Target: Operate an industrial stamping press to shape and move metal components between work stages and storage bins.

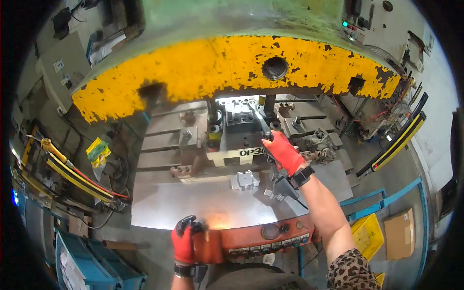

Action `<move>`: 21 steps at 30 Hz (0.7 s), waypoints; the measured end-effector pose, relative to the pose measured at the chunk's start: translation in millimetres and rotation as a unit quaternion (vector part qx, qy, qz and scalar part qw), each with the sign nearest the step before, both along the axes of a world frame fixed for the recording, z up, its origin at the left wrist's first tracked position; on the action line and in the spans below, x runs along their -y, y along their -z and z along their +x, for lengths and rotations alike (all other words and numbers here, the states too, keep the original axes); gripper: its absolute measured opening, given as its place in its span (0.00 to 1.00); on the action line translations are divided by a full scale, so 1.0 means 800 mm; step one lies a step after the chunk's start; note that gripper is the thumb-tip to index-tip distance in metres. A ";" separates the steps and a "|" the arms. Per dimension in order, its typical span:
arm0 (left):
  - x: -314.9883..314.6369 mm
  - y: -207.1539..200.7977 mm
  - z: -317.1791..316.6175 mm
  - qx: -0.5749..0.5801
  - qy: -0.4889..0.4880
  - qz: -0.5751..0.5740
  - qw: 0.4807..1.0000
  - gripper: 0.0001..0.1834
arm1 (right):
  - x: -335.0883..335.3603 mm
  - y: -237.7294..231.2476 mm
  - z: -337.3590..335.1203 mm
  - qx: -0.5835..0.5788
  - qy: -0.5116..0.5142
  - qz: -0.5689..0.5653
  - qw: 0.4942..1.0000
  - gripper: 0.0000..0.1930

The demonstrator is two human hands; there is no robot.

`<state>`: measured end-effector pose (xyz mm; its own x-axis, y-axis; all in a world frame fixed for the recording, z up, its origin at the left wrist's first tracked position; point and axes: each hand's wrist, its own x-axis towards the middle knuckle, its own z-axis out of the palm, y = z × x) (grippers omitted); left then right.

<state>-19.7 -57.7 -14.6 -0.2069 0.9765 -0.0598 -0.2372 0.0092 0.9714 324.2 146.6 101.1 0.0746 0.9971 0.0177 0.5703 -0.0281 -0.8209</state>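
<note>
Head view: the right hand (285,152), red-gloved, is curled round the grip of a slim dark-handled tool (264,126), with the arm stretched out over the counter (166,205). The tool runs ahead of that hand and slightly to its left, its far end beside the pale metal piece (239,111) seated on the die (241,140); whether tip and piece touch is too small to tell. One guide post (269,105) stands just ahead of the right hand, and the yellow ram (227,65) spans the space beyond and above it.

The left hand (182,244), also gloved, is low at the left end of the orange control panel (251,234). Its dark fingertips look bent, but I cannot tell whether they grip or press anything. Ahead and to its right, a grey cast part (245,180) lies on the counter, nearer the right hand.

To do this well, I would steer the tool by its grip with a steady wrist, clear of the post, and bring the tip in squarely rather than scraping the die. The fingers should stay behind the tool, outside the die space, and the left hand well away from the panel's buttons.
</note>
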 end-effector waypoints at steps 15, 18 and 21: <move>0.007 0.003 -0.016 0.002 0.026 -0.005 1.000 0.13 | 0.010 -0.028 -0.024 0.041 0.031 -0.071 0.996 0.20; 0.002 0.001 -0.020 -0.007 0.030 -0.007 0.999 0.14 | 0.009 -0.025 -0.030 0.141 0.024 -0.056 0.988 0.19; -0.013 -0.002 -0.033 -0.032 0.042 0.001 0.999 0.14 | 0.006 -0.014 -0.040 0.279 0.017 0.018 0.960 0.18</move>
<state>-45.7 -47.6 -12.9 -0.1274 0.9907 -0.0474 -0.1732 0.0248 0.9846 292.1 141.6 112.2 0.0766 0.9922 0.0984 0.9205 -0.0325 -0.3893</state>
